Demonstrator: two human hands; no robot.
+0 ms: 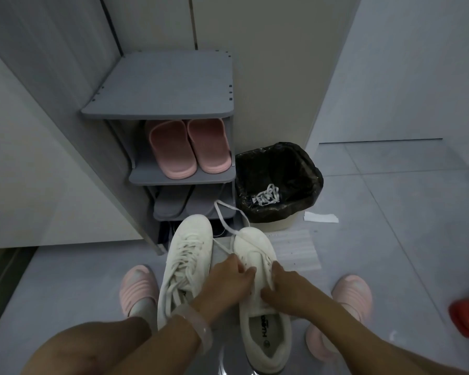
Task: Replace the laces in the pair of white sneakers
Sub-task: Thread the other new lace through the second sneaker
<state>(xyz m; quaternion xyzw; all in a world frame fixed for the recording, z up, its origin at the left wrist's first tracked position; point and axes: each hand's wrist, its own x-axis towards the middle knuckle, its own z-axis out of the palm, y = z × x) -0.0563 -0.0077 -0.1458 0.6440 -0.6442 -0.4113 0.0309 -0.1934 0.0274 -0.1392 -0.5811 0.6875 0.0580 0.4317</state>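
**Both hands on the right-side sneaker**

Just in front of the grey shoe rack (157,85), the laced sneaker (184,263) lies beside the second sneaker (257,269). The left hand (228,280) pinches its white lace (225,226); the right hand (284,288) grips its side. Old laces (267,194) lie in the bin (279,182) beside the rack.

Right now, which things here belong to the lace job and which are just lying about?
Job: right sneaker under both hands, left hand, right hand; its loose lace; laced left sneaker; lace in bin.

Lying about: pink slippers, grey slippers, shoe rack, paper scrap, red thing.
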